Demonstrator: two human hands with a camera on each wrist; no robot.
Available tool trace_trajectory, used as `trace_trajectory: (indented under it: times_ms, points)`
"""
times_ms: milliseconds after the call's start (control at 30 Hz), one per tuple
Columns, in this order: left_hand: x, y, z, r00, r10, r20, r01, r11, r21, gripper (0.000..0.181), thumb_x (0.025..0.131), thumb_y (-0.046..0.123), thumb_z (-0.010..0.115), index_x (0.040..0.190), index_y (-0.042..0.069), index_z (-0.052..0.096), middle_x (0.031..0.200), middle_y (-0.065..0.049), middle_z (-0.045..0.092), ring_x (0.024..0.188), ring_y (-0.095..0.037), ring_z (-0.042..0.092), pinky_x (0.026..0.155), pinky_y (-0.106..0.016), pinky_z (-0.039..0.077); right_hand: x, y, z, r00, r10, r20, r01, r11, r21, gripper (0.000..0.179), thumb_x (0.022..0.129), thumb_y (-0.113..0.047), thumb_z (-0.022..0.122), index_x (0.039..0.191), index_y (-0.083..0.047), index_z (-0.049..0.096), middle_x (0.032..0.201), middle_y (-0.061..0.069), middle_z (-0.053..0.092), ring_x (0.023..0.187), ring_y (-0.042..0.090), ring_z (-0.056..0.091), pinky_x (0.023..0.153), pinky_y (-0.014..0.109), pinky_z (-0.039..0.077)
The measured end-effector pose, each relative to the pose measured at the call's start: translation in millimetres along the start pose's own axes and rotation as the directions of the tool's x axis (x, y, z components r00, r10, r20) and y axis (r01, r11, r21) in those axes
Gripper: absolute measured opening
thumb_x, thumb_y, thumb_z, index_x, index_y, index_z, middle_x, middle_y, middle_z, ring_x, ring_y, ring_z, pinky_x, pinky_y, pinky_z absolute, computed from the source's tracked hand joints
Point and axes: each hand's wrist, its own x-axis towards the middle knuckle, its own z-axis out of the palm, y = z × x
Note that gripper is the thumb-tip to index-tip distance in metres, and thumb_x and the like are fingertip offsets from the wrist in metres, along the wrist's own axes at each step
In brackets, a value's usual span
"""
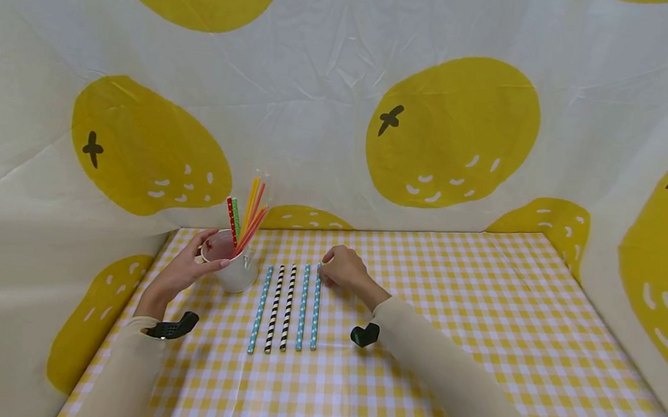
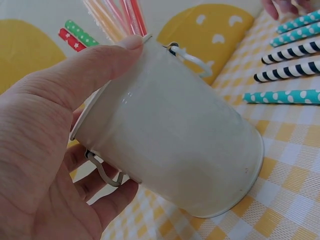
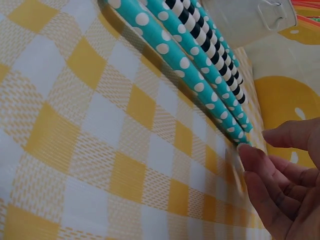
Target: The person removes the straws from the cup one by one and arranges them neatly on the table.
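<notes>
My left hand (image 1: pixel 188 266) grips a small white metal bucket (image 2: pixel 175 125), the thumb along its rim and the fingers round the side by a wire handle. The bucket tilts a little. Inside it stand red and green patterned paper straws (image 1: pixel 232 217) and orange and pink straws (image 1: pixel 255 219). To its right lie three teal polka-dot straws (image 1: pixel 316 312) and two black-and-white striped straws (image 1: pixel 287 309), side by side. My right hand (image 1: pixel 344 266) is at the far end of the rightmost teal straw; a fingertip meets that end, and the thumb stands apart from it.
A yellow-and-white checked cloth (image 1: pixel 451 296) covers the table. White sheeting with large yellow fruit shapes (image 1: pixel 452 133) rises behind the table and along both sides. The bucket stands close to the table's back left corner.
</notes>
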Motion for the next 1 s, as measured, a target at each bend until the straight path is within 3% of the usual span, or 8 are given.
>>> trace_trajectory:
  times_ms: [267, 467, 600, 767, 1000]
  points:
    - [-3.3, 3.2, -1.3, 0.999, 0.031, -0.012, -0.031, 0.999, -0.029, 0.092, 0.096, 0.029, 0.072, 0.163, 0.017, 0.011, 0.161, -0.017, 0.021, 0.136, -0.042, 0.032, 0.100, -0.052, 0.038, 7.5, -17.2, -1.5, 0.986, -0.166, -0.022, 0.168, 0.979, 0.116, 0.025, 0.096, -0.022, 0.070, 0.114, -0.005, 0.070, 0.092, 0.014, 0.076, 0.077, 0.032, 0.074, 0.059, 0.033, 0.053]
    - [-5.2, 1.6, -1.0, 0.999, 0.039, -0.012, -0.039, 0.998, -0.048, 0.090, 0.096, 0.028, 0.072, 0.163, 0.016, 0.013, 0.163, -0.017, 0.019, 0.137, -0.044, 0.032, 0.098, -0.050, 0.040, 12.5, -40.7, 4.8, 0.942, -0.334, 0.028, 0.306, 0.892, 0.331, 0.024, 0.099, -0.016, 0.067, 0.118, -0.002, 0.068, 0.100, 0.021, 0.070, 0.086, 0.041, 0.073, 0.079, 0.054, 0.058]
    - [-5.8, 1.0, -0.4, 0.999, 0.044, -0.011, -0.044, 0.997, -0.064, 0.088, 0.096, 0.028, 0.073, 0.162, 0.017, 0.015, 0.162, -0.017, 0.019, 0.138, -0.045, 0.032, 0.099, -0.051, 0.040, 14.7, -59.3, 8.6, 0.906, -0.421, 0.049, 0.375, 0.849, 0.374, 0.025, 0.100, -0.017, 0.065, 0.123, -0.005, 0.068, 0.104, 0.017, 0.071, 0.086, 0.031, 0.074, 0.079, 0.046, 0.059]
    - [-3.9, -0.6, 1.4, 0.999, 0.042, -0.021, -0.043, 0.997, -0.062, 0.089, 0.096, 0.028, 0.073, 0.162, 0.017, 0.016, 0.161, -0.017, 0.021, 0.138, -0.044, 0.032, 0.099, -0.051, 0.040, 16.2, -83.3, 11.4, 0.875, -0.481, 0.058, 0.423, 0.817, 0.392, 0.028, 0.101, -0.021, 0.065, 0.125, -0.006, 0.068, 0.108, 0.013, 0.072, 0.083, 0.021, 0.074, 0.076, 0.036, 0.060]
    - [-1.8, -0.5, 5.4, 0.999, 0.035, -0.035, -0.036, 0.999, -0.038, 0.089, 0.095, 0.029, 0.073, 0.162, 0.014, 0.016, 0.159, -0.019, 0.025, 0.136, -0.044, 0.035, 0.097, -0.046, 0.042, 17.9, -104.4, 18.6, 0.876, -0.480, 0.038, 0.416, 0.794, 0.444, 0.034, 0.105, -0.033, 0.058, 0.110, -0.004, 0.074, 0.097, 0.010, 0.076, 0.078, 0.020, 0.073, 0.074, 0.036, 0.059]
